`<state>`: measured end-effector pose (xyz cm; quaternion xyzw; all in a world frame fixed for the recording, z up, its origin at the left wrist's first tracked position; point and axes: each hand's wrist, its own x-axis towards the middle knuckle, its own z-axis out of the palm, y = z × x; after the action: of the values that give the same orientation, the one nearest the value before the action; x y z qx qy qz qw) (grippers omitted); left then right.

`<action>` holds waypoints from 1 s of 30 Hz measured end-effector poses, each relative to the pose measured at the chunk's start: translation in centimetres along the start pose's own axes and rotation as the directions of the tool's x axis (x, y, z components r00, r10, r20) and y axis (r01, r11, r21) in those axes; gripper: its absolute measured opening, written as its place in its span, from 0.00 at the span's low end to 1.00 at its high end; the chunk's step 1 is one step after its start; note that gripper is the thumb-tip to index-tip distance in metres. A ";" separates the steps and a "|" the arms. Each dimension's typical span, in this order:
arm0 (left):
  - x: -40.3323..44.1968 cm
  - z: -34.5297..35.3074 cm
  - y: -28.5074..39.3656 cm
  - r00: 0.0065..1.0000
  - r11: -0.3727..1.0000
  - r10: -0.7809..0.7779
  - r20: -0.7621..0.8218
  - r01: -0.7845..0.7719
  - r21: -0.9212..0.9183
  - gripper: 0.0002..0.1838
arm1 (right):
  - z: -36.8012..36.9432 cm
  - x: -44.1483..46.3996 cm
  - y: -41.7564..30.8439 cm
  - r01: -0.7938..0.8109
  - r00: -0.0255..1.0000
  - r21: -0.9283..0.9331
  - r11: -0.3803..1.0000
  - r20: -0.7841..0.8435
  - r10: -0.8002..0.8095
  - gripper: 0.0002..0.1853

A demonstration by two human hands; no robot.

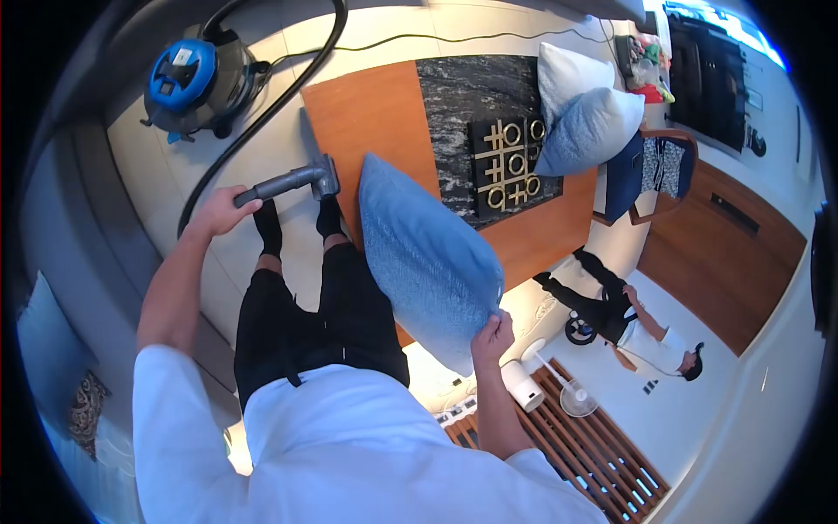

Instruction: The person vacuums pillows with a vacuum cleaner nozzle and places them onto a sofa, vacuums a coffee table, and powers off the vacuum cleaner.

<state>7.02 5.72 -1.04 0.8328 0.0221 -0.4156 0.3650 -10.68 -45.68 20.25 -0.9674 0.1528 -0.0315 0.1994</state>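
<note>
While your left hand (229, 212) grips the vacuum nozzle (297, 179) just left of the bench (371, 113), your right hand (493, 339) clutches a corner of the blue cushion (428, 253), which covers part of the bench's near edge. A game board (506, 168) and two pale cushions (589, 131) rest on the bench; left of it stands the vacuum cleaner (188, 79).
</note>
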 end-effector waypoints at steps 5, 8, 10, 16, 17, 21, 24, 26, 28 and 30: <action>-2.2 -2.4 12.9 0.917 0.929 0.364 0.162 -0.344 -0.137 0.28 | 0.2 -2.0 -0.6 0.153 0.979 0.071 0.986 0.123 -0.161 0.14; 1.3 0.1 13.0 0.859 0.903 0.430 0.278 -0.407 -0.137 0.29 | 0.1 -3.0 -2.0 0.234 0.957 0.099 0.967 0.151 -0.247 0.03; 3.9 1.8 11.6 0.847 0.908 0.418 0.328 -0.393 -0.142 0.30 | -0.2 -3.5 -1.9 0.238 0.948 0.095 0.967 0.193 -0.252 0.03; 4.1 1.7 1.9 0.996 0.997 0.064 0.069 -0.068 0.048 0.31 | -1.2 -5.8 -0.8 0.221 0.945 0.095 0.971 0.224 -0.237 0.06; 3.6 1.1 0.6 0.998 0.996 0.065 0.010 -0.066 0.062 0.30 | -1.3 -6.1 -0.1 0.178 0.957 0.086 0.980 0.216 -0.193 0.06; -0.8 -2.7 5.7 0.998 0.999 0.002 0.067 -0.004 0.034 0.29 | -0.6 -4.6 -0.7 0.195 0.975 0.020 0.981 0.110 -0.196 0.07; -3.2 -1.0 8.8 0.991 0.994 0.099 0.090 -0.094 -0.051 0.28 | 1.3 -3.4 -2.2 0.086 0.985 0.102 0.991 0.144 -0.100 0.13; -4.6 0.9 11.5 0.976 0.984 0.150 0.159 -0.132 -0.120 0.27 | 2.0 -0.5 -7.0 -0.169 0.953 0.131 0.977 0.273 0.128 0.19; -4.8 3.9 11.1 0.952 0.966 0.253 0.172 -0.239 -0.097 0.27 | 3.8 2.6 -11.2 -0.208 0.930 -0.020 0.978 0.306 0.204 0.24; -6.1 5.4 13.0 0.962 0.973 0.213 0.172 -0.192 -0.132 0.26 | 5.1 4.0 -11.8 -0.157 0.934 -0.166 0.974 0.295 0.201 0.27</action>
<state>3.82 -5.52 8.82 0.7664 -0.0736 -0.4496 0.4529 -2.94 -34.66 20.19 -0.9540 0.2088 0.1497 0.1547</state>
